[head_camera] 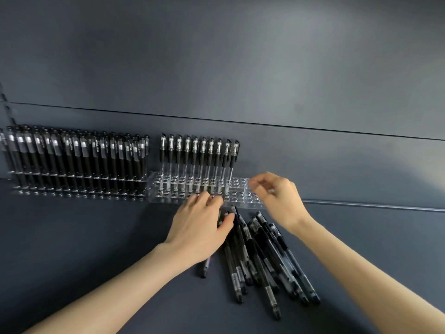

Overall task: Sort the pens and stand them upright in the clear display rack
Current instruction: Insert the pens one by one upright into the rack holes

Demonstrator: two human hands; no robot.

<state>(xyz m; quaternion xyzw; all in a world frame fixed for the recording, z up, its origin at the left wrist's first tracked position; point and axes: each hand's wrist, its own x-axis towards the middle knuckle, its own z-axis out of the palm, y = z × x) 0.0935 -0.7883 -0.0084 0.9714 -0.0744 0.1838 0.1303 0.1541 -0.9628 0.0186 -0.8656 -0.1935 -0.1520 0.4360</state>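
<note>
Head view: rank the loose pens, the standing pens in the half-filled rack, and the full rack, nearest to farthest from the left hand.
1. loose pens: on the table, under the left hand, touching it.
2. standing pens: just behind the hand.
3. full rack: far left.

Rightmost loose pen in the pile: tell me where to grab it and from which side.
Pinch the rightmost loose pen at mid-barrel, from above and from the right, with the right hand. It lies flat at the pile's outer edge, bare table on its right, neighbours crowding its left.
</note>
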